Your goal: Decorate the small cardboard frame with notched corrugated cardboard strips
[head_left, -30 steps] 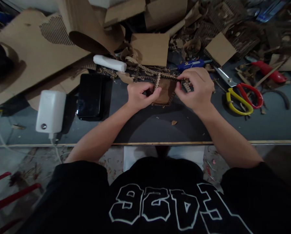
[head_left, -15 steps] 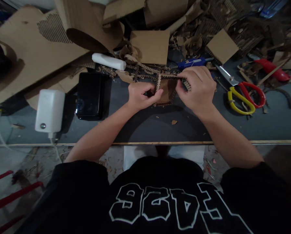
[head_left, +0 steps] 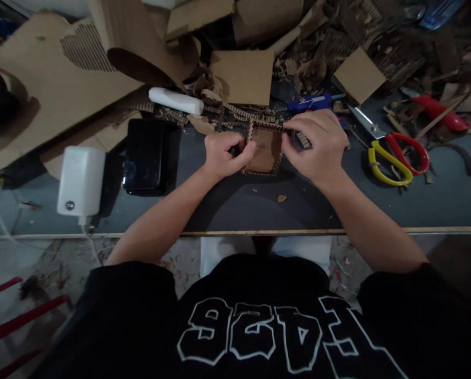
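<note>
A small square cardboard piece (head_left: 265,152) with strips of corrugated cardboard along its edges is between my hands, over the dark table. My left hand (head_left: 226,152) is closed on its left side, with the thumb over the strip there. My right hand (head_left: 318,139) pinches the corrugated strip (head_left: 269,126) at the far right corner. A loose end of corrugated cardboard (head_left: 303,140) sticks out under my right fingers. Part of the piece's right edge is hidden by my right hand.
Scissors (head_left: 389,150) with red and yellow handles lie right, near a red-handled tool (head_left: 442,113). A blue tool (head_left: 310,101) lies beyond my right hand. Left are a white stick (head_left: 176,100), a black phone-like device (head_left: 143,156) and a white power bank (head_left: 81,181). Cardboard scraps (head_left: 241,76) fill the back.
The cardboard piece has shifted slightly left and turned so more of its flat inside shows. Both hands have moved a little left with it, keeping their hold.
</note>
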Demonstrator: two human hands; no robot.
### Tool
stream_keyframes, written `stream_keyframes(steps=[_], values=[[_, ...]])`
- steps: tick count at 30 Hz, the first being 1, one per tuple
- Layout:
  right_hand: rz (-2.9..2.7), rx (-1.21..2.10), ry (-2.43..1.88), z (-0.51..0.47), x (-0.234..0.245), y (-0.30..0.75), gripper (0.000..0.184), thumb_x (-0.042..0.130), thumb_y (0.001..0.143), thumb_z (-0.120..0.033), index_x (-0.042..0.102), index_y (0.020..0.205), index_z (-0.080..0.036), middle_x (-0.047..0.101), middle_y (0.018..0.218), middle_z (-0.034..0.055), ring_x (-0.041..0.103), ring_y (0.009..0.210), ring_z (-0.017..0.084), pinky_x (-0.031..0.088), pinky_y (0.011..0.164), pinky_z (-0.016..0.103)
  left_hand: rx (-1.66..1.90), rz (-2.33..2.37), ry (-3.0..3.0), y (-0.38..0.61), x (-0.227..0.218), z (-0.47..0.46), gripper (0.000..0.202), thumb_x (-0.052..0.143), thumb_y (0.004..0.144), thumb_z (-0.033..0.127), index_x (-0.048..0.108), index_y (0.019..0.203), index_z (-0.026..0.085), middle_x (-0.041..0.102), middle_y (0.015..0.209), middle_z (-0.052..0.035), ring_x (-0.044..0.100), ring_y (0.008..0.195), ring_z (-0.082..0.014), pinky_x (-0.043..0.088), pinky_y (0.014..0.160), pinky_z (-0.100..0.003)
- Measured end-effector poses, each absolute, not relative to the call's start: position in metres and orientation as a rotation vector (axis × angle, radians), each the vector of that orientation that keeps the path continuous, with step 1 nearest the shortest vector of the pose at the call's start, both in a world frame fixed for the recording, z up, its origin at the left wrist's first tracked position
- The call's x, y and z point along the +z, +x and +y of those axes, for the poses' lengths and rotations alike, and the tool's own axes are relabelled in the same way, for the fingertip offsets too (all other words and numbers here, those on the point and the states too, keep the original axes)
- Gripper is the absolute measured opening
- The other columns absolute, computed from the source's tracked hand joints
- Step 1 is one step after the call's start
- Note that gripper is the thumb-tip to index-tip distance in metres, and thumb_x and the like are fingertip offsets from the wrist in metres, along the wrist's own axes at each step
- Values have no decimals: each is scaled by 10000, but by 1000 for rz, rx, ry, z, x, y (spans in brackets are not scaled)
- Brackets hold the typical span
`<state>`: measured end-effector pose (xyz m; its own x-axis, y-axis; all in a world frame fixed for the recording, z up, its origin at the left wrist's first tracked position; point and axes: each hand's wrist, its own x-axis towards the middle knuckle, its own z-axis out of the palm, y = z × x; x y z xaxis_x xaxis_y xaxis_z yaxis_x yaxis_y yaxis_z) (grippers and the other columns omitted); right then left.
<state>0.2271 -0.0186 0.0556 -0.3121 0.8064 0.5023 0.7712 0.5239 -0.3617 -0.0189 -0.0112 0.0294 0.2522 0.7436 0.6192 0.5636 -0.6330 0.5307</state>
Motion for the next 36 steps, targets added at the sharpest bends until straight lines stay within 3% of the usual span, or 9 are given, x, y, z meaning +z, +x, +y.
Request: stream_keyframes(steps=[4, 11, 20, 27, 32, 36], values=[[-2122, 5, -1232, -19, 54, 226, 408, 631, 1036, -416, 761, 1409, -314, 807, 1258, 126, 743, 1223, 371, 564, 1167, 612, 1420, 1124, 2334, -17, 29, -10, 687, 427, 1080, 717, 395, 595, 232, 412, 491, 32, 427, 474, -101, 351, 523, -293], [-2147, 35, -1186, -18, 49, 223, 281, 606, 1047, -432, 833, 1174, -327, 819, 1174, 106, 761, 1155, 356, 593, 1102, 611, 1346, 1009, 2398, -14, 29, -13, 662, 441, 1096, 663, 409, 597, 229, 504, 506, 19, 480, 480, -103, 368, 533, -297], [-2185, 107, -1227, -20, 55, 225, 308, 652, 1032, -478, 819, 1240, -323, 797, 1255, 121, 733, 1228, 376, 544, 1163, 616, 1248, 937, 2436, -13, 28, -11, 650, 447, 1092, 645, 449, 589, 233, 520, 508, 12, 488, 480, -114, 340, 524, -313], [-2182, 77, -1203, -21, 54, 222, 262, 606, 1050, -437, 831, 1142, -338, 812, 1200, 96, 747, 1168, 357, 552, 1125, 614, 1194, 968, 2463, -13, 29, -12, 680, 412, 1087, 687, 444, 582, 232, 454, 492, 26, 437, 466, -108, 337, 531, -310], [-2213, 94, -1247, -24, 61, 220, 318, 641, 1034, -501, 816, 1250, -347, 805, 1260, 96, 717, 1226, 363, 539, 1150, 599, 1140, 985, 2484, -12, 25, -12, 681, 387, 1069, 715, 480, 586, 244, 469, 494, 16, 458, 471, -127, 371, 541, -324], [-2214, 73, -1215, -26, 61, 218, 307, 590, 1069, -491, 845, 1150, -341, 815, 1166, 81, 737, 1151, 343, 538, 1126, 603, 1126, 961, 2505, -11, 22, -12, 676, 406, 1075, 693, 477, 578, 241, 455, 485, 22, 458, 472, -127, 372, 551, -326]])
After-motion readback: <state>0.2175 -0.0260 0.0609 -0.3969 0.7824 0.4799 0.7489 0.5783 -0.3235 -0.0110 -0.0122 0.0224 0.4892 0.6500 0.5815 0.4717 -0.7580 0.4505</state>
